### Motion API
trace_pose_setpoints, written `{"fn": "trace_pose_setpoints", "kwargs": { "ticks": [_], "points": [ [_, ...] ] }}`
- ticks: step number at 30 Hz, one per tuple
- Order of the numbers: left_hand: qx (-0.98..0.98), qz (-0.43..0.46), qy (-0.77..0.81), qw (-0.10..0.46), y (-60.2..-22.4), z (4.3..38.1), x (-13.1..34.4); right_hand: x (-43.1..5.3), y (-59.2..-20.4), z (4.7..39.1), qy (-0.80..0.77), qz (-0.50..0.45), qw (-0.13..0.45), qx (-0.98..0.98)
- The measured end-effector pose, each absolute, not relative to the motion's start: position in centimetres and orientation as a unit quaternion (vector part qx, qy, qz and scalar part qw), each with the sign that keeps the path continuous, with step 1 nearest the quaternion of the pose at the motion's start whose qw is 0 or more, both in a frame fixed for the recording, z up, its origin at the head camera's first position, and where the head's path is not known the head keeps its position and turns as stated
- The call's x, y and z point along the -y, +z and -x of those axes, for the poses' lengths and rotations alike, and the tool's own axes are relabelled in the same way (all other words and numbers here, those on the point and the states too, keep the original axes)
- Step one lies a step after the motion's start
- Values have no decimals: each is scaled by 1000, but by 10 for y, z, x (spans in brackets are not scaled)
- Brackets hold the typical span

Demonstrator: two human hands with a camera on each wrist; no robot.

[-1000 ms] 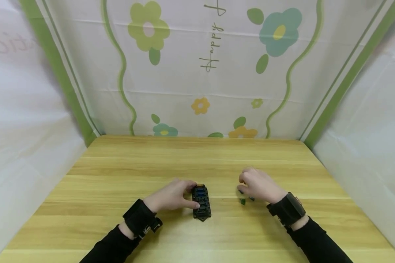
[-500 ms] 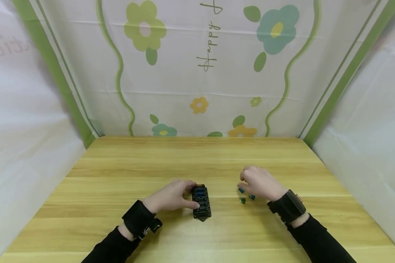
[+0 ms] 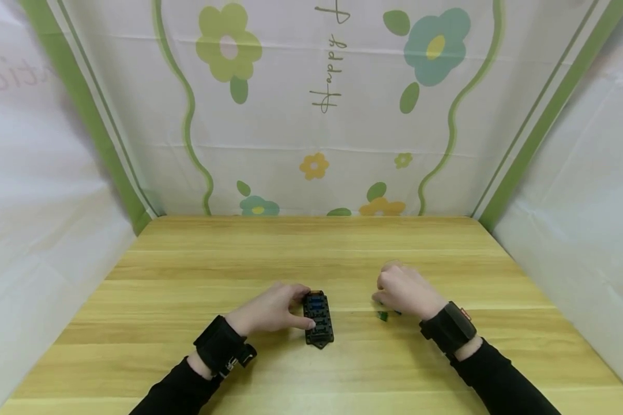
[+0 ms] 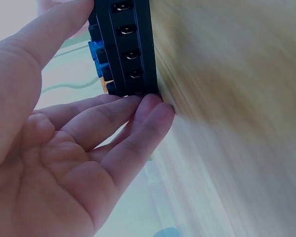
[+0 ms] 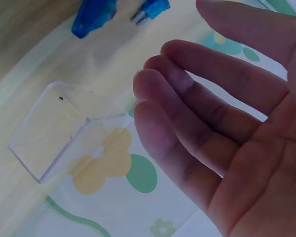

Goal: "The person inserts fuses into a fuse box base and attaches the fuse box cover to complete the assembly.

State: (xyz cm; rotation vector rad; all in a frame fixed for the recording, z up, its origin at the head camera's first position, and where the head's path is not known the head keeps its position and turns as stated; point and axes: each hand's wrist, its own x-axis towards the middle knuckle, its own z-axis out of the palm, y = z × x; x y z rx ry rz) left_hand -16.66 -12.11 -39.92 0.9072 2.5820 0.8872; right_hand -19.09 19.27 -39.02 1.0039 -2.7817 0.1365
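Observation:
My left hand [image 3: 266, 309] holds a black fuse box [image 3: 319, 332] upright on the wooden table, thumb on its near side and fingers at its far end. Blue fuses [image 3: 316, 304] and an orange one sit in its slots. In the left wrist view, metal contacts show in the openings along the box's side [image 4: 132, 54]. My right hand [image 3: 410, 291] hovers low over loose blade fuses, its thumb and bent fingers apart with nothing between them. A green fuse [image 3: 383, 316] lies just in front of it. Blue fuses [image 5: 94, 16] show in the right wrist view, partly hidden by the hand from above.
A clear plastic cover [image 5: 49, 133] stands on the table beyond the right hand in its wrist view. The wooden table [image 3: 202, 248] ends at a flower-printed cloth [image 3: 270, 127] at the back, with white cloth at both sides.
My right hand's fingers have dipped and shifted slightly left, covering most of the blue fuses seen half a second ago. The left hand and the fuse box stay put.

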Motion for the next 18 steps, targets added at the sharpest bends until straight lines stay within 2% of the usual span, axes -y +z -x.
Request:
{"fn": "trace_pose_setpoints", "kwargs": {
  "ticks": [18],
  "points": [
    [-890,-311,305,135,-398,166,121,-190,-395,193,40,-339,87,936]
  ]
}}
